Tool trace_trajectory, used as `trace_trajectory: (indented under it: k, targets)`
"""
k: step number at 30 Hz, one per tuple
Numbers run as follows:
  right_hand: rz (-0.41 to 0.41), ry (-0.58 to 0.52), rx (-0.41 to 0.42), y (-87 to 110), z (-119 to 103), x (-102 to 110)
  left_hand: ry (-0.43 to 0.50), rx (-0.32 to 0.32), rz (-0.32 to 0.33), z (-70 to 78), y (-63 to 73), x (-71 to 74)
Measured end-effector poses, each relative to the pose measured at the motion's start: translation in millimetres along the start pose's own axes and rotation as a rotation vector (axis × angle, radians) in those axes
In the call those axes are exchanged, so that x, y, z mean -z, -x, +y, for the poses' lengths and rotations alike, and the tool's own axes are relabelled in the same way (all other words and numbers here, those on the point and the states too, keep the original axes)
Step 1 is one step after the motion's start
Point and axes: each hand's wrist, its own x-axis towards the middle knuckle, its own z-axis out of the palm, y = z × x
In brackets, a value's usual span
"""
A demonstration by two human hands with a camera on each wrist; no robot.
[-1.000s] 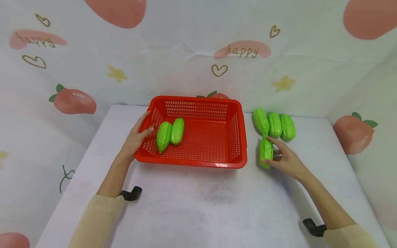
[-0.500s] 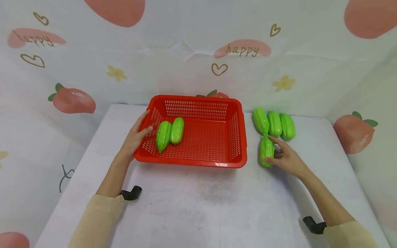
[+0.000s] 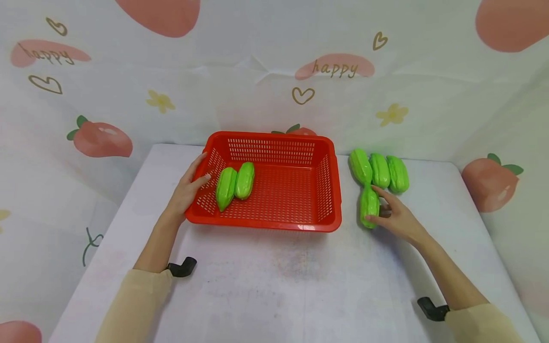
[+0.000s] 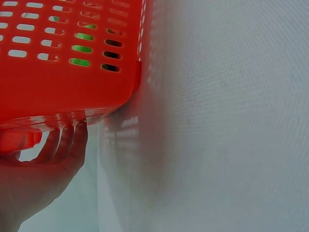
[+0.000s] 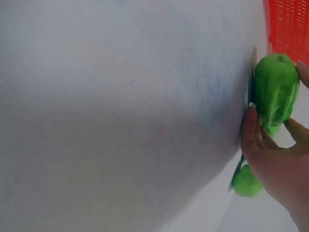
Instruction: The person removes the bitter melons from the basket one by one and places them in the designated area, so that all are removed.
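White table: the pale surface bears everything; at its far edge a printed cloth hangs behind.
Red basket: the slotted, open-topped basket is near the middle of the far side, its long sides running left to right, its right wall facing the near green fruit across a strip of bare table.
Left hand: the left hand holds the basket's left end, thumb over the rim and the other fingers against the outside; it is well apart from the near green fruit, with the whole basket between.
Right hand: the right hand is the nearer one, coming in from the right and holding the near green fruit between thumb and fingers; the thumb is by the fruit's near end, the forefinger by its far end, so the grip spans the long axis.
Row of three: the slanting left fruit, the middle fruit and the right fruit lie side by side at the far edge, right of the basket.
Pair inside: two green fruits lie side by side against the basket's left part.
Near green fruit: this ribbed fruit lies left of the palm, long axis pointing away from the person, far end seemingly touching the slanting left fruit; whether it is clear of the table I cannot tell.
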Motion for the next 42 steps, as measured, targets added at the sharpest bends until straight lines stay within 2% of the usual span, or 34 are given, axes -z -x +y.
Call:
trace_trajectory:
  k: [18, 22, 25, 29, 34, 42]
  targets:
    - [0.024, 0.000, 0.005, 1.8, -2, 2, 0.004, -0.014, 0.006, 1.3, -0.4, 0.2]
    - [0.063, -0.006, 0.015, 3.3, -2, 3, 0.005, -0.016, 0.004, 1.3, -0.9, 0.3]
    - [0.110, -0.055, 0.028, 5.3, -4, 5, 0.002, -0.014, 0.005, 1.6, -1.1, 0.4]
    - [0.196, -0.110, 0.098, 6.3, -4, 5, -0.003, -0.010, 0.008, 2.3, -0.9, 0.0]
    - [0.291, -0.152, 0.226, 4.9, -2, 4, -0.003, -0.007, 0.008, 2.6, -0.3, -0.3]
    - [0.352, -0.244, 0.312, 4.3, -18, 2, -0.017, -0.006, 0.006, 1.5, 0.5, -0.1]
